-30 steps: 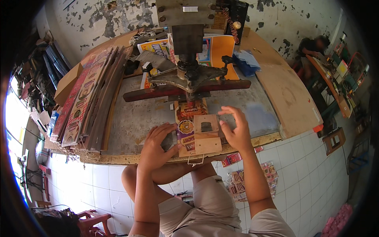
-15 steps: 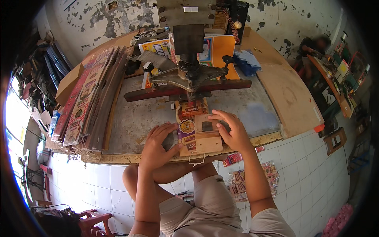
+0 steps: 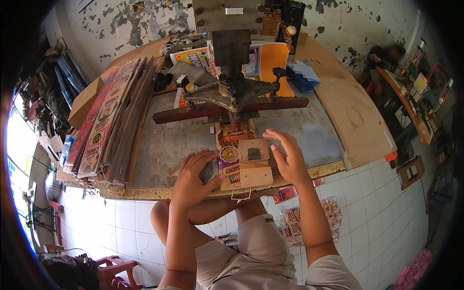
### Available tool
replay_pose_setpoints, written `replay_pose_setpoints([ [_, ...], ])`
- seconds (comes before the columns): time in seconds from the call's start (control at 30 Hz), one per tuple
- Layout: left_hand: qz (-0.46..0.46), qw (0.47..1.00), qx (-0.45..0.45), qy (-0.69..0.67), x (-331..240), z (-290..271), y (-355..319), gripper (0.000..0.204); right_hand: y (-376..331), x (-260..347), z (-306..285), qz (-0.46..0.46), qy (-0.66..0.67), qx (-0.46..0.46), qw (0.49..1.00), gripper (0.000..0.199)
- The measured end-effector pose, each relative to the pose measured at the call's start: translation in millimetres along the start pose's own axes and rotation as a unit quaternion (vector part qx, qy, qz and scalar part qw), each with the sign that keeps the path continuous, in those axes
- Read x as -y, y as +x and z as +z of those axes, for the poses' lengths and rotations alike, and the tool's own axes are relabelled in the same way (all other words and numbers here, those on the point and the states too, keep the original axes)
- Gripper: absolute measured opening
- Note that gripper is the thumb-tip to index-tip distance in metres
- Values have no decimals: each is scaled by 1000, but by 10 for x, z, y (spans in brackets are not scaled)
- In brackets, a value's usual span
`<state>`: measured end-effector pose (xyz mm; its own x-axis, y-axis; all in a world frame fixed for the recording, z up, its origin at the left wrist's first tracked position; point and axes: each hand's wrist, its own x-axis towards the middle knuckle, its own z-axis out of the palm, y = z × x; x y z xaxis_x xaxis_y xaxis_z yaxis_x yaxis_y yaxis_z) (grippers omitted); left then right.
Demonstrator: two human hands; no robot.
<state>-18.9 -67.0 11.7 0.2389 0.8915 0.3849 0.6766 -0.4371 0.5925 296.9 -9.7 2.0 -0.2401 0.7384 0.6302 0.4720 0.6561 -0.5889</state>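
Observation:
A printed cardboard strip (image 3: pixel 229 166) in purple and yellow lies flat on the grey metal plate, with its far end under the press head (image 3: pixel 234 92). On its right side rests a wooden die block (image 3: pixel 256 176) with a dark opening near its far part and a white string loop (image 3: pixel 241 197) at its near end. My left hand (image 3: pixel 195 176) lies with fingers spread at the strip's left edge, its thumb touching the strip. Just right of the block, my right hand (image 3: pixel 289 157) hovers with fingers apart, holding nothing.
A stack of long printed boards (image 3: pixel 108 116) stands at the left of the table. A brown board (image 3: pixel 355 113) covers the right side. Blue sheets (image 3: pixel 303 76) lie behind. Printed strips (image 3: pixel 309 220) are on the tiled floor. Another person (image 3: pixel 386 58) sits at far right.
My right hand has come off the wooden block and moved slightly right. My left hand stays at the strip's edge.

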Motion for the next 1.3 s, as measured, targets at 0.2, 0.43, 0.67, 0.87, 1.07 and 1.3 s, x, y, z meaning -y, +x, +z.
replay_pose_setpoints([
  [0.2, -6, 1000, -7, -6, 4, 18, -1, 62, 11, -3, -14, 25, -24, -66, 997, 31],
  [0.43, -4, 1000, -10, -14, 1, 13, 2, 62, 3, 16, -18, 4, -30, -89, 996, 29],
  [0.67, -7, 1000, -11, -9, -7, 6, -6, 62, 6, 7, -5, -8, -32, -93, 995, 32],
  [0.87, -9, 1000, -12, -12, -8, 9, -8, 61, -15, -20, -9, -24, -32, -94, 995, 36],
  [1.07, -6, 1000, -14, -11, -17, 4, -9, 60, -29, -36, -12, -36, -42, -98, 994, 43],
  [1.3, -7, 1000, -9, -16, -37, -21, -15, 61, -38, -15, 7, -18, -40, -108, 993, 42],
])
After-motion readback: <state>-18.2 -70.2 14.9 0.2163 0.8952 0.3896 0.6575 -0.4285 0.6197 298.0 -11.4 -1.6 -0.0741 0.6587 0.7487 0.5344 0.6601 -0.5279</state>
